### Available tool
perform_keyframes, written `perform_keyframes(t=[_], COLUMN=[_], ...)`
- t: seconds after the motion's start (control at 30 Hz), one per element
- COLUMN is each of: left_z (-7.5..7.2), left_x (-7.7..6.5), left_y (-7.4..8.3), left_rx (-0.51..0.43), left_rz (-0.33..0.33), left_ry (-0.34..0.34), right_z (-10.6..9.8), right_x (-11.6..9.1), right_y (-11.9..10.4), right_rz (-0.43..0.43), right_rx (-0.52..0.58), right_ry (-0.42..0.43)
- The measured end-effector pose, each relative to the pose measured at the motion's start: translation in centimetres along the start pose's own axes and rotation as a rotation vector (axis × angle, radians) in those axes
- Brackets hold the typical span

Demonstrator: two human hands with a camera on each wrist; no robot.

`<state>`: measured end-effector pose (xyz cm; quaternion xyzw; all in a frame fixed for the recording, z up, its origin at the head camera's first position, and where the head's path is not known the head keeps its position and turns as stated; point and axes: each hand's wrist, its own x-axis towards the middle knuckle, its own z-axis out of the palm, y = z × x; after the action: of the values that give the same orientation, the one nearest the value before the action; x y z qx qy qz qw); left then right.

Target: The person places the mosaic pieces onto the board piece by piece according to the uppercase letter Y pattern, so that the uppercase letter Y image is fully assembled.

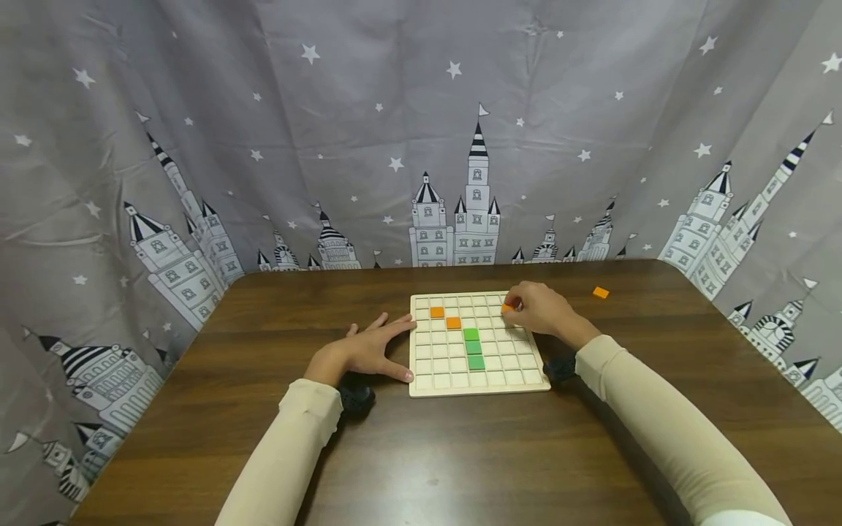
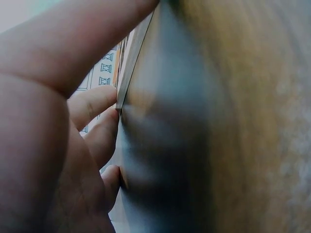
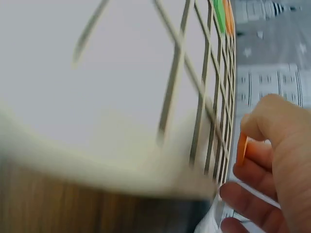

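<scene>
A pale grid board [image 1: 513, 380] lies on the table, its square cells edged by raised ridges. Two orange tiles, one of them an orange tile [image 1: 437, 313], and several green tiles [image 1: 476, 362] sit in its cells. My right hand [image 1: 542, 314] pinches another orange tile [image 3: 241, 148] between thumb and fingers over the board's far right corner. In the right wrist view that tile stands on edge. At the board's left side, my left hand [image 1: 371, 351] lies with fingers spread, its thumb and fingertips at the rim.
One more orange piece [image 1: 601, 292] lies on the brown wooden table [image 1: 421, 453], right of the board near the far edge. Behind the table hangs a grey curtain [image 1: 355, 95] printed with castles and stars. Black wrist cameras [image 1: 357, 400] sit under both wrists.
</scene>
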<state>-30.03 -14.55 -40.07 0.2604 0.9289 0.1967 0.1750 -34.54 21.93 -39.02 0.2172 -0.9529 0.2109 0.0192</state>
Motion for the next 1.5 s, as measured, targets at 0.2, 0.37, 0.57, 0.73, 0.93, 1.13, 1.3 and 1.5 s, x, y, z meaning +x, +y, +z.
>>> perform_keyframes(t=[0.2,0.37,0.57,0.73,0.93,1.13,1.3,1.5], left_z=[0.0,0.0,-0.1,0.0,0.0,0.0,-0.1,0.0], left_x=[-0.1,-0.1,-0.3,-0.2,-0.2,-0.1,-0.1,0.0], left_y=[0.3,0.3,0.3,0.3,0.4,0.3,0.3,0.2], left_rx=[-0.006,-0.012,-0.012,-0.013,-0.011,-0.011,-0.015,-0.005], left_rz=[0.003,0.007,0.002,-0.004,-0.009,-0.006,-0.009,0.005], left_ry=[0.009,0.009,0.005,0.006,0.005,-0.001,0.004,0.004], right_z=[1.2,1.9,2.1,1.8,1.7,1.2,0.8,0.7], right_x=[1.0,1.2,1.3,1.3,1.4,1.7,2.0,1.9], right_y=[-2.0,-3.0,-3.1,-3.1,-3.0,-3.6,-4.3,-4.4], right_rz=[-0.151,-0.227,-0.259,-0.277,-0.273,-0.218,-0.155,-0.110], right_rx=[0.048,-0.018,-0.044,-0.032,-0.042,-0.064,-0.094,-0.134], right_ry=[-0.044,-0.049,-0.059,-0.073,-0.094,-0.135,-0.145,-0.168])
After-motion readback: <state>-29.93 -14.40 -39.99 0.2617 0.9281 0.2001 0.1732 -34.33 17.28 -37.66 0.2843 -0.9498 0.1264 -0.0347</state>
